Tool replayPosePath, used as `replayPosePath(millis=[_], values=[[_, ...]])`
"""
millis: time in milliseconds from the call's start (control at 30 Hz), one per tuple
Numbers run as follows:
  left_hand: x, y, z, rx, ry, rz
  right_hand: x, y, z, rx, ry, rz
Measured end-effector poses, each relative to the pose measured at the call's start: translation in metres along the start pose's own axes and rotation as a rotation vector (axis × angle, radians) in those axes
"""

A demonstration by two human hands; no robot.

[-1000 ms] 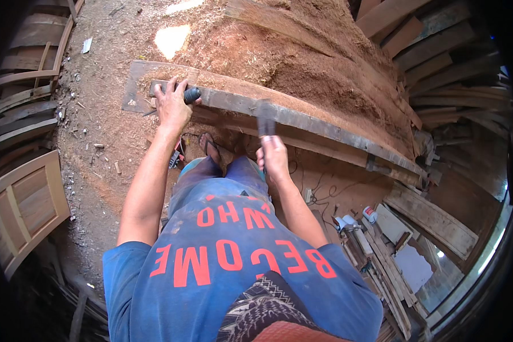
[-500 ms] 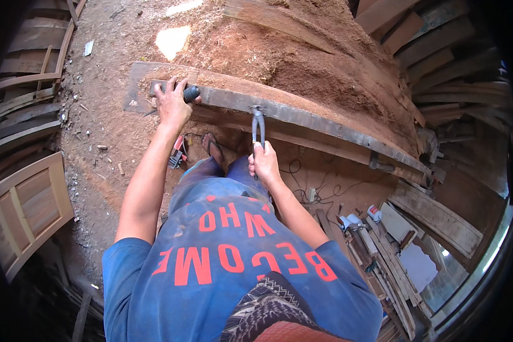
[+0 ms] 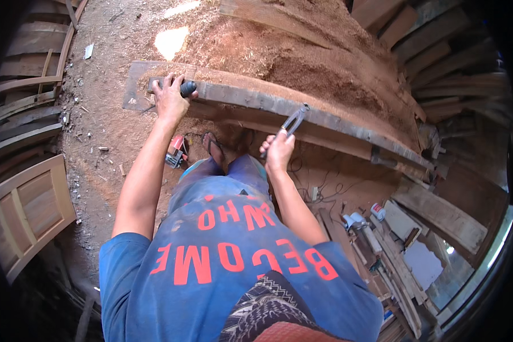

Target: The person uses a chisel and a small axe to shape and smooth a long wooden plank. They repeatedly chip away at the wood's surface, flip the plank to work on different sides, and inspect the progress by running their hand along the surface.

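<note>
My left hand (image 3: 169, 100) grips a tool with a ribbed black handle (image 3: 188, 88) against the left end of a weathered timber beam (image 3: 233, 94), its fingers curled over the top; the tool's other end is hidden. My right hand (image 3: 279, 147) is closed round the handles of metal pincers (image 3: 293, 119), which tilt up to the right, their jaws at the beam's near side. Whether the jaws touch the wood I cannot tell.
Sawdust (image 3: 325, 68) is heaped beyond the beam. Planks line both sides, with a panelled door (image 3: 31, 214) at left. A red power tool (image 3: 176, 148) sits by my sandalled foot (image 3: 214, 148). Cords, cans (image 3: 376, 211) and scrap boards (image 3: 439, 216) lie lower right.
The pincers, blurred a second ago and upright half a second ago, have moved right along the beam and now slant rightward. My right hand moved with them. My left hand stays at the beam's end.
</note>
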State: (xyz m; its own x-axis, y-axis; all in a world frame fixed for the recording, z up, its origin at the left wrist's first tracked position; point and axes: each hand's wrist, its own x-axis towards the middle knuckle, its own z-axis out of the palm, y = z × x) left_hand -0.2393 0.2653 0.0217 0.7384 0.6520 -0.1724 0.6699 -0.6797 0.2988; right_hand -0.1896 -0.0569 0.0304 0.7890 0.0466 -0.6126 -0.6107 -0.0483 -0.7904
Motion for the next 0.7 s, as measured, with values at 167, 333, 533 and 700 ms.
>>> replayPosePath(millis=[167, 333, 533, 700], values=[[-0.002, -0.002, 0.009, -0.009, 0.001, 0.003, -0.02, -0.021, 0.026, -0.236, -0.281, 0.206], [0.006, 0.004, 0.004, -0.024, -0.02, 0.0, -0.018, -0.003, 0.027, -0.025, -0.049, 0.06], [0.001, -0.007, 0.011, -0.024, 0.041, 0.02, -0.013, -0.008, 0.011, -0.17, -0.205, 0.041], [0.001, -0.005, 0.008, -0.003, 0.009, 0.003, -0.013, 0.009, 0.002, -0.05, 0.023, -0.07]])
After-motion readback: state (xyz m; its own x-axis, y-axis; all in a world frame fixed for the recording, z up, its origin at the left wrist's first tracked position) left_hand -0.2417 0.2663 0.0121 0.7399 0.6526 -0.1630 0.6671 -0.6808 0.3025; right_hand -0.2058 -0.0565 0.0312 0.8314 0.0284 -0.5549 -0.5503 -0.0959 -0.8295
